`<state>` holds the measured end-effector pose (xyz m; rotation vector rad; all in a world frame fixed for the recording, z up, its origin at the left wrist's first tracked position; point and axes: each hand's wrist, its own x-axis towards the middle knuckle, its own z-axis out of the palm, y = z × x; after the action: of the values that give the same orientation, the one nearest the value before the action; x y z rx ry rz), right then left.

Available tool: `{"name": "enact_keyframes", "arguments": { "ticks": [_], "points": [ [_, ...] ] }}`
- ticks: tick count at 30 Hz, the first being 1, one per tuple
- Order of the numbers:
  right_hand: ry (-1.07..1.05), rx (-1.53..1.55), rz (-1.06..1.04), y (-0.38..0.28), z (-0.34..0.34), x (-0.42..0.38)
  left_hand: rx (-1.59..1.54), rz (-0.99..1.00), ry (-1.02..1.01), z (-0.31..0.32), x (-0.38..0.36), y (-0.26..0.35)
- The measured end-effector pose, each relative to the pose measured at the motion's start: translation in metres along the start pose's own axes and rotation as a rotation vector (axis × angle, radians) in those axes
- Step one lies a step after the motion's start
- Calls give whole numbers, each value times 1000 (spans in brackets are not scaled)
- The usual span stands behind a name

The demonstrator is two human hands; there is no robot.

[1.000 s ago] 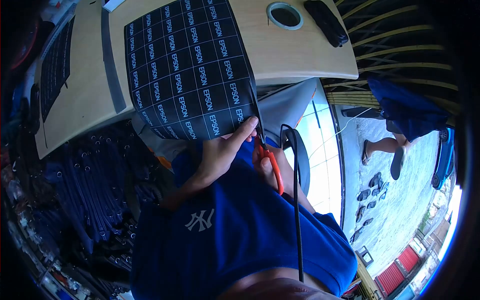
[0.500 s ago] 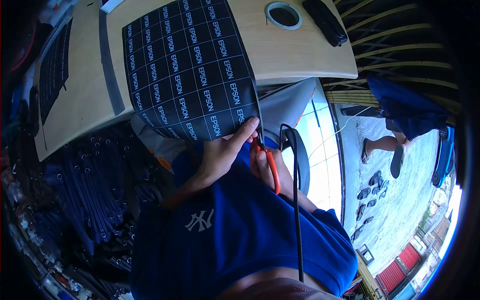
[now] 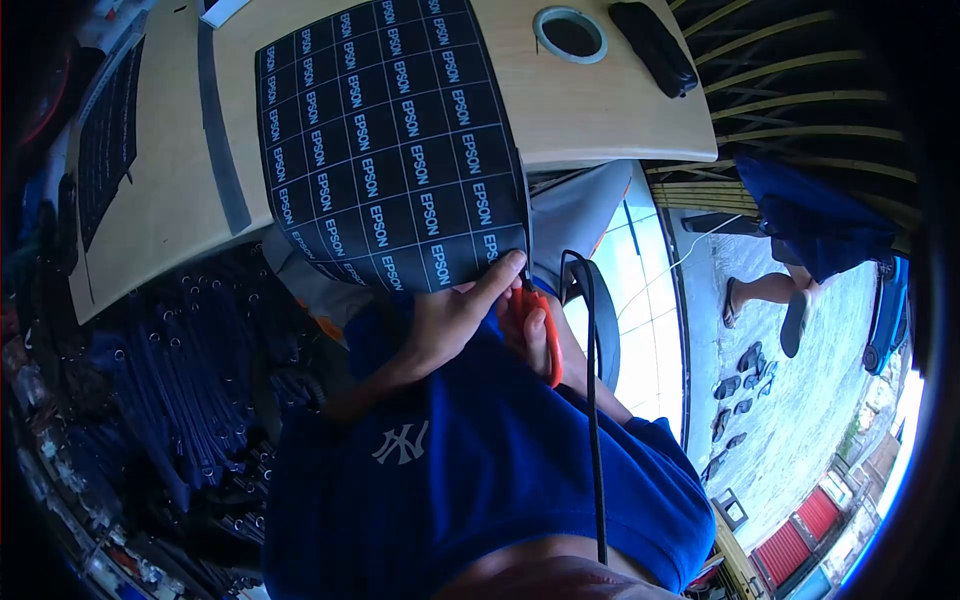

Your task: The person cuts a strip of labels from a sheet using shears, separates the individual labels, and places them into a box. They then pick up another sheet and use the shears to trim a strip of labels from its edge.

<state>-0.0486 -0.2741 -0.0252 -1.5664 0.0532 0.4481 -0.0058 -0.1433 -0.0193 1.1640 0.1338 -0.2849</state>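
Observation:
A black sheet [image 3: 385, 150] printed with rows of white EPSON labels in a grid curves over the table's front edge. My left hand [image 3: 455, 320] grips its lower right corner, thumb on top and fingers hidden beneath. In my right hand [image 3: 525, 325] are scissors [image 3: 550, 340] with orange handles. Their blades point away from me along the sheet's right edge, right next to my left thumb.
On the wooden table [image 3: 610, 120] lie a tape roll [image 3: 540, 40], a black pouch [image 3: 655, 50] and a dark strip [image 3: 220, 150]. Blue straps [image 3: 190, 380] with metal rings hang lower left. A black cord [image 3: 595, 430] hangs before me. At right, a person's leg [image 3: 765, 290] shows near sandals [image 3: 745, 380].
The sheet has shifted slightly right and toward me, with my left hand moving along. The scissors' orange handles have come closer together.

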Motion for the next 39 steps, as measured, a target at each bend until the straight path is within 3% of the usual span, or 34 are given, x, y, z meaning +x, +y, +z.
{"name": "enact_keyframes", "arguments": {
  "ticks": [8, 10, 20, 25, 32, 34, 39],
  "points": [
    [-5, -74, -100, 1, -5, 5, 45, 10, -56, 0, -1, -2],
    [73, -23, -34, -3, 0, 6, 45, 19, -58, 0, -1, -3],
    [99, -72, -38, -7, 4, 7, 34, 57, -60, 1, 0, 3],
    [93, -81, 65, -12, 4, 5, 5, 107, -52, 2, 1, -2],
    [148, -105, 20, -13, 5, 7, 43, 104, -68, 0, -1, -2],
    [137, -156, -102, -7, 2, 9, 64, 122, -66, 0, -1, -4],
    [109, -78, -22, -11, -6, 6, 171, 171, -139, 1, -6, -3]
  ]
}}
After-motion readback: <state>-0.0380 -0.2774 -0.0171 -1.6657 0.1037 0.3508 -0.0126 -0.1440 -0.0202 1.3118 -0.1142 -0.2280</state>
